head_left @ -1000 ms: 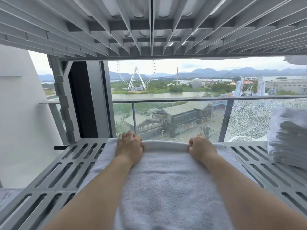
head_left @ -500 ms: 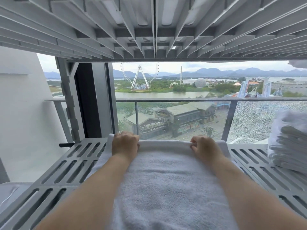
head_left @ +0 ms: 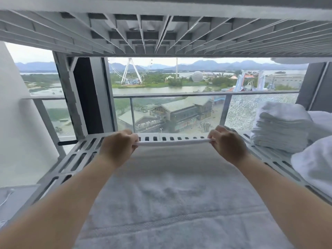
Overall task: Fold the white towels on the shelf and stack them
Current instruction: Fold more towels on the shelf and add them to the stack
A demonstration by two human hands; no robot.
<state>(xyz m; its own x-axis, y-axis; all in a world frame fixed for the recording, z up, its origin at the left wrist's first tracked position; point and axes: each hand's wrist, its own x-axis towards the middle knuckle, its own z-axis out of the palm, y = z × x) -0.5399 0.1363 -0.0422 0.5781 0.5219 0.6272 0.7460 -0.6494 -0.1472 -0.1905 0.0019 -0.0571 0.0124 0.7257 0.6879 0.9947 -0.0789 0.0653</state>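
A white towel (head_left: 172, 191) lies spread along the slotted grey shelf (head_left: 79, 159), running from the far edge toward me. My left hand (head_left: 116, 148) pinches its far edge at the left corner. My right hand (head_left: 227, 143) pinches the same edge at the right corner. The edge between them is lifted off the shelf and stretched taut. A stack of folded white towels (head_left: 280, 126) sits on the shelf at the right, apart from both hands.
A loose white towel (head_left: 316, 168) bulges at the near right. Another grey shelf (head_left: 161, 33) hangs low overhead. Beyond the far edge are a window and a glass railing (head_left: 179, 96). A white wall (head_left: 16, 123) closes the left side.
Both hands have raised the towel's far edge off the shelf and drawn it back toward me, baring the shelf's far slots. The camera has dropped, showing more of the stack.
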